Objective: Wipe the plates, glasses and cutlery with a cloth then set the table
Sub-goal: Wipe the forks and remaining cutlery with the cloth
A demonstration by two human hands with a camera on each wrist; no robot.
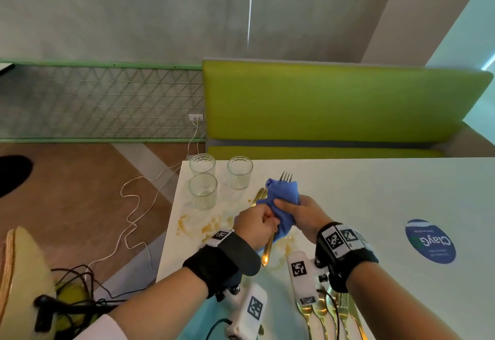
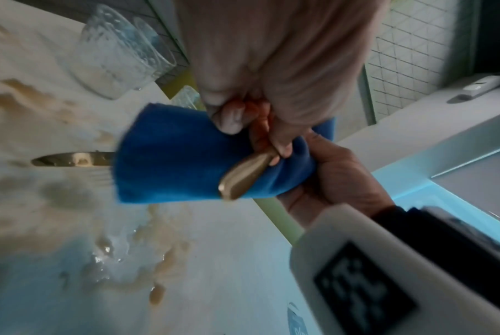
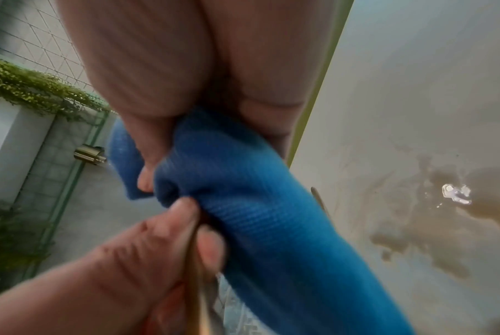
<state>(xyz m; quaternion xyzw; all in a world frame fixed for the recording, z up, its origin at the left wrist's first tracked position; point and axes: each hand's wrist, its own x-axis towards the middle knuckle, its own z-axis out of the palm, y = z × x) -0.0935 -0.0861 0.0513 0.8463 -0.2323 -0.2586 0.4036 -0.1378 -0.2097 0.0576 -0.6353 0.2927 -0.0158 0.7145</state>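
Gold metal fork (image 1: 285,176) is held above the white bench (image 1: 375,195), tines poking out past the far end of the blue microfibre cloth (image 1: 284,205), handle end sticking out below the left hand. Left hand (image 1: 255,228) clenched round the fork's handle; the left wrist view shows thumb and fingers pinching it. Right hand (image 1: 301,215) clamps the cloth around the fork's middle, thumb on top. Second gold piece of cutlery (image 1: 259,197) lies on the bench just left of the cloth, partly hidden; type unclear. Three clear textured glass tumblers (image 1: 202,191) stand upright in a cluster at the bench's far left corner, close together. Yellow-brown smeared spill (image 1: 198,228) on the bench surface between the tumblers and the hands, also under the hands. Row of gold cutlery handles (image 1: 325,315) lies at the near edge under the right wrist. Round blue sticker (image 1: 430,242) well to the right. Green padded seat (image 1: 334,103) behind the bench.
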